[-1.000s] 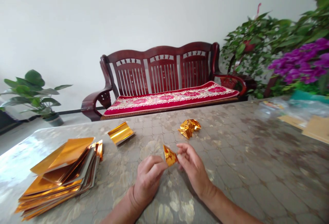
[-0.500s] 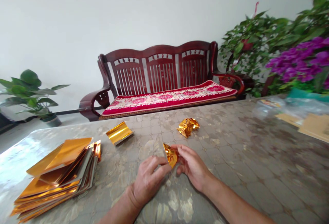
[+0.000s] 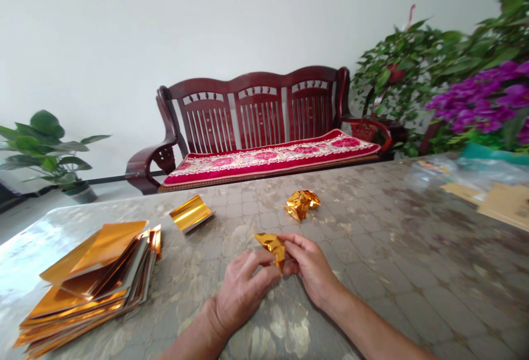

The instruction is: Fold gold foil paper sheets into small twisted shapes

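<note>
A small folded piece of gold foil paper [image 3: 273,244] is held between my two hands just above the table. My left hand [image 3: 247,283] is closed, with its fingertips at the foil's lower left edge. From the right, my right hand [image 3: 308,263] pinches the foil between thumb and fingers. Beyond them lies a crumpled gold foil piece [image 3: 302,204]. A curled gold foil sheet [image 3: 191,214] rests farther left. At the left of the table is a thick, uneven stack of gold foil sheets [image 3: 88,283].
The table [image 3: 397,272] has a patterned cover. Plastic bags [image 3: 467,172] and brown cardboard [image 3: 506,208] lie at its right end. Behind stands a wooden bench [image 3: 264,95] with a red cushion [image 3: 270,156]. A potted plant [image 3: 53,150] and purple flowers [image 3: 479,98] flank it.
The folded foil has turned in my fingers; its pointed tip now leans farther left and a lower point shows. Both hands have shifted only slightly.
</note>
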`<state>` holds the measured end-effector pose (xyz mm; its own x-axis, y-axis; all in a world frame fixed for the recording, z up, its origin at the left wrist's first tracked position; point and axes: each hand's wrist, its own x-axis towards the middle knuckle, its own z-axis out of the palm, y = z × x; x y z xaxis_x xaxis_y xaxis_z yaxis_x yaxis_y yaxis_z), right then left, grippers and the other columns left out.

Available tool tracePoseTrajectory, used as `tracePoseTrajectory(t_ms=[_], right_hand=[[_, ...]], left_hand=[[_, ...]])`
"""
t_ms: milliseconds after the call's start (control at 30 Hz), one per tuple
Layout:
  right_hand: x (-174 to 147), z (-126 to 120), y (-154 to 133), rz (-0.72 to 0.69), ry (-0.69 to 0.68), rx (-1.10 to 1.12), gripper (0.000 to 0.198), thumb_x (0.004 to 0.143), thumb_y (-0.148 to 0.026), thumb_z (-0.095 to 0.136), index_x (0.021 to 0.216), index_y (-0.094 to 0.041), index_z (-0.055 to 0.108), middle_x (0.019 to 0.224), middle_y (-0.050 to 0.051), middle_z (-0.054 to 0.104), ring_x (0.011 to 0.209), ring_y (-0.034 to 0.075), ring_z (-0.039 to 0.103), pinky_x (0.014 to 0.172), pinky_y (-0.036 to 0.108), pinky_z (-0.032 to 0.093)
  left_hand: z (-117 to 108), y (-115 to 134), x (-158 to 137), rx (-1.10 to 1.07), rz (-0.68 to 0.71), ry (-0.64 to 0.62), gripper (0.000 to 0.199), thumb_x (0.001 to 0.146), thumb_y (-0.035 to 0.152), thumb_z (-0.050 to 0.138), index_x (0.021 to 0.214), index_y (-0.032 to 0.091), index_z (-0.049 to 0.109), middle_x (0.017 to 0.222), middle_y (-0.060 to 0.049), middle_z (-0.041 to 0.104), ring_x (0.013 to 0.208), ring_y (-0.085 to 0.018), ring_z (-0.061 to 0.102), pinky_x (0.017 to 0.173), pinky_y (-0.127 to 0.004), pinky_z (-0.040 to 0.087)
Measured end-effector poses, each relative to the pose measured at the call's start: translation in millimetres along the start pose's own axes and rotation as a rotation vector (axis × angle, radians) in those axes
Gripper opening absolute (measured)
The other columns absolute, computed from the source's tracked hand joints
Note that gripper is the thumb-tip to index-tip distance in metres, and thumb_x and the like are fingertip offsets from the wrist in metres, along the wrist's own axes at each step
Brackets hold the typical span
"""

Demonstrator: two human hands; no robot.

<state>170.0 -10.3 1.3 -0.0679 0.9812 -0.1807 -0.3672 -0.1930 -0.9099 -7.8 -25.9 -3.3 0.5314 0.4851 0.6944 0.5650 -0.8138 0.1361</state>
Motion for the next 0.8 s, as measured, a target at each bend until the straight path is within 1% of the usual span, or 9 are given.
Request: tracePoseTrajectory(t_ms=[200, 300, 400, 467, 500, 567, 600, 700, 800], right_hand=[[-1.8, -2.0, 2.7, -0.005, -0.021, -0.048, 0.033, 0.073, -0.039, 0.069, 0.098, -0.017, 0.069, 0.092, 0.006, 0.068, 0.066, 0.014, 0.064, 0.044, 0.021, 0.048], [-0.6, -2.8, 3.3, -0.063, 0.024, -0.136, 0.033, 0.075, -0.039, 0.064, 0.098, -0.017, 0.068, 0.093, 0.006, 0.067, 0.064, 0.014, 0.063, 0.044, 0.021, 0.048], [3.2, -6.2, 3.3, -0.110, 0.066, -0.270, 0.034, 0.076, -0.040, 0.058, 0.099, -0.017, 0.067, 0.088, 0.004, 0.068, 0.054, 0.011, 0.058, 0.043, 0.022, 0.045], [6.5, -9.5, 3.8, -0.135, 0.072, -0.356, 0.035, 0.077, -0.041, 0.057, 0.099, -0.016, 0.067, 0.084, 0.004, 0.068, 0.049, 0.010, 0.055, 0.043, 0.022, 0.044], [8.1, -11.0, 4.5, -0.148, 0.070, -0.392, 0.035, 0.077, -0.041, 0.056, 0.099, -0.016, 0.067, 0.084, 0.004, 0.068, 0.048, 0.010, 0.054, 0.043, 0.023, 0.044], [10.5, -13.0, 6.6, -0.174, 0.061, -0.459, 0.037, 0.078, -0.043, 0.054, 0.101, -0.017, 0.067, 0.084, 0.005, 0.068, 0.052, 0.012, 0.056, 0.044, 0.024, 0.044], [11.0, -13.5, 7.9, -0.191, 0.054, -0.495, 0.037, 0.079, -0.043, 0.053, 0.102, -0.017, 0.066, 0.084, 0.005, 0.068, 0.055, 0.014, 0.058, 0.045, 0.025, 0.045], [9.3, -13.1, 11.2, -0.309, 0.010, -0.634, 0.032, 0.082, -0.037, 0.052, 0.103, -0.018, 0.066, 0.087, 0.006, 0.067, 0.068, 0.017, 0.063, 0.054, 0.027, 0.050], [3.1, -10.4, 12.0, -0.460, -0.060, -0.794, 0.029, 0.081, -0.027, 0.055, 0.107, -0.020, 0.065, 0.098, 0.005, 0.065, 0.072, 0.015, 0.062, 0.068, 0.029, 0.053]], left_hand=[[-1.9, 2.6, 4.1, -0.079, 0.020, 0.002, 0.015, 0.094, 0.013, 0.050, 0.089, 0.020, 0.063, 0.094, -0.005, 0.066, 0.081, -0.014, 0.062, 0.074, -0.025, 0.048], [-2.6, 1.0, 3.8, -0.132, -0.061, 0.029, 0.011, 0.093, 0.014, 0.054, 0.094, 0.020, 0.063, 0.097, -0.005, 0.066, 0.086, -0.014, 0.063, 0.078, -0.025, 0.049], [-3.3, -12.0, 2.8, -0.166, -0.316, 0.218, 0.010, 0.093, 0.017, 0.054, 0.092, 0.020, 0.064, 0.095, -0.005, 0.065, 0.087, -0.015, 0.062, 0.078, -0.025, 0.049], [-4.9, -28.3, 1.6, -0.153, -0.575, 0.350, 0.011, 0.093, 0.023, 0.053, 0.089, 0.019, 0.063, 0.089, -0.004, 0.064, 0.082, -0.016, 0.061, 0.072, -0.025, 0.048], [-6.3, -38.0, 0.6, -0.153, -0.713, 0.354, 0.013, 0.092, 0.027, 0.053, 0.091, 0.019, 0.063, 0.085, -0.003, 0.064, 0.077, -0.016, 0.061, 0.070, -0.026, 0.047], [-10.1, -57.3, -1.7, -0.208, -0.960, 0.289, 0.018, 0.090, 0.031, 0.052, 0.097, 0.019, 0.064, 0.080, -0.002, 0.065, 0.072, -0.017, 0.061, 0.068, -0.027, 0.047], [-12.5, -65.7, -2.8, -0.248, -1.038, 0.222, 0.021, 0.088, 0.032, 0.051, 0.097, 0.018, 0.064, 0.081, -0.002, 0.066, 0.073, -0.018, 0.063, 0.067, -0.027, 0.046], [-19.5, -80.4, -4.5, -0.320, -1.124, 0.035, 0.027, 0.087, 0.035, 0.045, 0.091, 0.019, 0.067, 0.082, -0.003, 0.068, 0.076, -0.020, 0.064, 0.064, -0.027, 0.045], [-24.1, -80.0, -3.0, -0.362, -1.145, -0.054, 0.029, 0.087, 0.037, 0.043, 0.092, 0.019, 0.066, 0.083, -0.004, 0.069, 0.078, -0.020, 0.065, 0.064, -0.026, 0.046]])
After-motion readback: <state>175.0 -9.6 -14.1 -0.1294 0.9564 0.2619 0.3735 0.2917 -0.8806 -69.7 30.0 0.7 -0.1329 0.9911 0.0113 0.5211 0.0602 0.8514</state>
